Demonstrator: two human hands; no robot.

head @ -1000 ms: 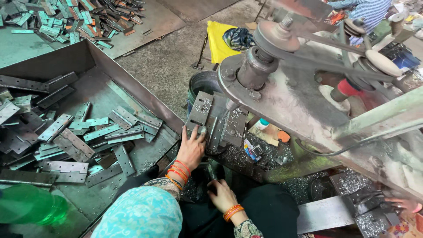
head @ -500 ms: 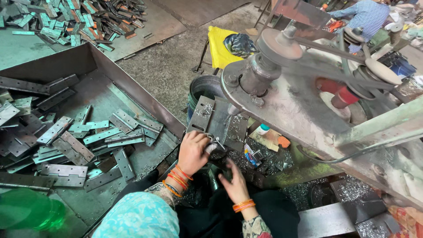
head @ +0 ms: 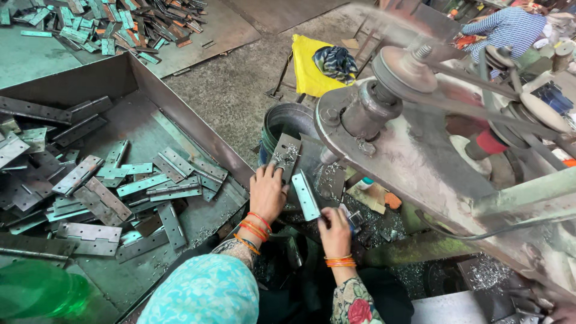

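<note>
While left hand [head: 267, 193] rests flat beside machine [head: 420, 162], right hand [head: 333, 225] grips hinge [head: 306, 195], probably feeding it; next: seat hinge squarely under machine.

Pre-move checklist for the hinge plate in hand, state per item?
1. Right hand grips hinge plate: ok.
2. Left hand rests at the tray edge, away from the pulley: ok.
3. Belt drive unguarded just above the hands: not ok.
4. Work spot under the plate free of metal shavings: not ok.
5. Plate seated in a fixture: cannot tell.
6. Loose hinges stocked in the tray: ok.
</note>
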